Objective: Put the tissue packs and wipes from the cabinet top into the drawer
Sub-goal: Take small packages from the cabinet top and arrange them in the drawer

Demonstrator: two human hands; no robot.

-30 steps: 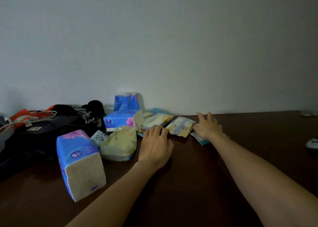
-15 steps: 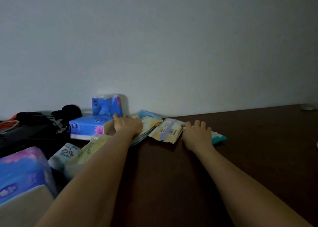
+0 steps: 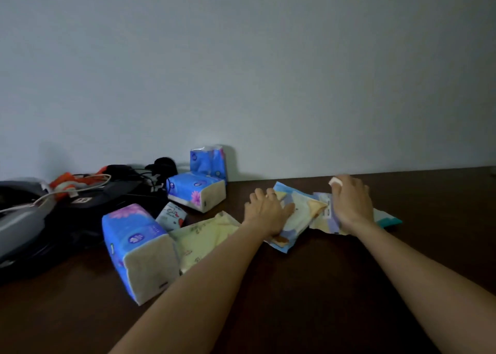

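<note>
Wipes packs (image 3: 298, 214) flat on dark tabletop (image 3: 308, 286), partly overlapped, directly beneath both grips. Left grip (image 3: 267, 211) pressed palm-down on blue-yellow pack, fingers extended, nothing clasped. Right grip (image 3: 351, 204) curled over adjoining purple-yellow pack (image 3: 326, 217), small white object (image 3: 335, 182) at fingertips; firmness of hold unclear. Teal pack (image 3: 389, 219) just right of right grip. Blue tissue packs (image 3: 196, 190) left of left grip. Drawer out of view. Risk: slick overlapped wrappers sliding apart when gathered, one dropping.

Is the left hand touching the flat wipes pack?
Touching. The head view shows the left hand lying palm-down on the flat wipes pack, fingers spread across its wrapper.
</note>
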